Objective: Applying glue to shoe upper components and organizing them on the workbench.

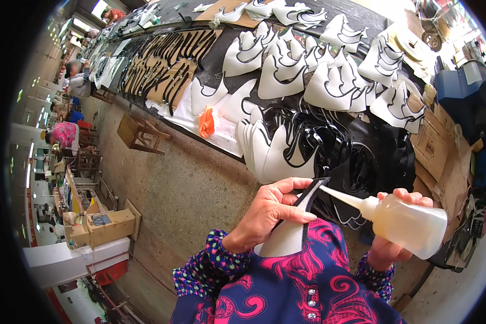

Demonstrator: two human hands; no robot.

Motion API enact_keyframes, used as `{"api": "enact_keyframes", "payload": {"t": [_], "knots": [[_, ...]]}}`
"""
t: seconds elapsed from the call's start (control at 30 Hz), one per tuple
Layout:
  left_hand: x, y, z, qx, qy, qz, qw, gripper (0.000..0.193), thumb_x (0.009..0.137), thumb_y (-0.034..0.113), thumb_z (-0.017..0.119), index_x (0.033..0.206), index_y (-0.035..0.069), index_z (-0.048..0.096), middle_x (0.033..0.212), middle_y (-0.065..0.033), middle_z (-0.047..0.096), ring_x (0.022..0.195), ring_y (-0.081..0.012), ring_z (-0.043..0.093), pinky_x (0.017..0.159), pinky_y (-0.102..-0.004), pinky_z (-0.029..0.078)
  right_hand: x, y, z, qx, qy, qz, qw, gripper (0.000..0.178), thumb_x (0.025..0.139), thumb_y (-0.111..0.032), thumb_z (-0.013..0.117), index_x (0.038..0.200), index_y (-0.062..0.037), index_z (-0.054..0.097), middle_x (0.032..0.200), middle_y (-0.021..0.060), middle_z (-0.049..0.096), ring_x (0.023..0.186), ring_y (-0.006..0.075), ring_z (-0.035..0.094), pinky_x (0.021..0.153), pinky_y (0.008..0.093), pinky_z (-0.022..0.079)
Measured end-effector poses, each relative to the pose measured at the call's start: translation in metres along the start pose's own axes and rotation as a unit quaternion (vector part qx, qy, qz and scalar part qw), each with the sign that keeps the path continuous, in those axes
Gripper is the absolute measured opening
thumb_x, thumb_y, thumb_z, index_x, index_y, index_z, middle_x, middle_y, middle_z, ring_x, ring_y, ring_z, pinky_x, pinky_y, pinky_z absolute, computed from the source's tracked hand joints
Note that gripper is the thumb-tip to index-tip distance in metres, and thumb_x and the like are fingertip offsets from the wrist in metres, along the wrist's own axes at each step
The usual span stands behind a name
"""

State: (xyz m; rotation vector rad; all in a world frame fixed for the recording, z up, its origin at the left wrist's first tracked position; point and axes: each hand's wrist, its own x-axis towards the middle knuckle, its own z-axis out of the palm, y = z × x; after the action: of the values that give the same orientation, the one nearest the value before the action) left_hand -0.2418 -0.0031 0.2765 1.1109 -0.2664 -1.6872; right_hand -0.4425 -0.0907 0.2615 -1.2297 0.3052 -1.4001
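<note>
My left hand (272, 210) pinches a white shoe upper piece with black edging (286, 236), thumb on top, holding it in front of my chest. In my right hand (390, 249) is a translucent squeeze bottle (413, 225) with pale yellowish liquid inside, lying nearly on its side. Its long white nozzle (340, 197) points left, and the tip is at the black strip near the top of the piece. Just beyond my hands, stacked white pieces (272, 154) and glossy black pieces (335, 146) lie on the table's near edge.
Across the dark table (227, 40) are several stacks of white pieces (286, 65) and rows of black strips on cardboard (167, 92). An orange crumpled wad (206, 123) lies near the edge. A wooden stool (140, 133) stands on the floor at left; a blue machine (464, 92) is at right. Other people sit far left.
</note>
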Motion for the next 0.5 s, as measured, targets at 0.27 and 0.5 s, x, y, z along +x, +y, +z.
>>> {"api": "enact_keyframes", "payload": {"t": [0.27,0.5], "knots": [[-0.0015,-0.0029,-0.0018,0.023,-0.002,0.010,1.000,0.054,0.068,-0.007,0.065,0.118,-0.004,0.046,0.088,-0.0086,0.064,0.074,-0.0080,0.059,0.068,-0.0198,0.048,-0.0007,-0.0022,0.0047,-0.061,0.065,0.025,0.996,0.072,0.062,-0.040,0.076,0.113,-0.0072,0.037,0.106,0.0076,0.046,0.105,0.0266,0.048,0.083,0.0466,0.045],[-0.0002,-0.0047,0.0001,0.033,0.009,0.018,0.999,0.054,0.068,-0.005,0.067,0.118,-0.003,0.046,0.084,-0.0068,0.064,0.071,-0.0070,0.058,0.065,-0.0187,0.047,0.0020,-0.0003,0.0090,-0.010,0.013,0.018,1.000,0.054,0.072,-0.035,0.065,0.111,-0.0078,0.039,0.105,0.0086,0.047,0.104,0.0268,0.048,0.082,0.0475,0.045]]}}
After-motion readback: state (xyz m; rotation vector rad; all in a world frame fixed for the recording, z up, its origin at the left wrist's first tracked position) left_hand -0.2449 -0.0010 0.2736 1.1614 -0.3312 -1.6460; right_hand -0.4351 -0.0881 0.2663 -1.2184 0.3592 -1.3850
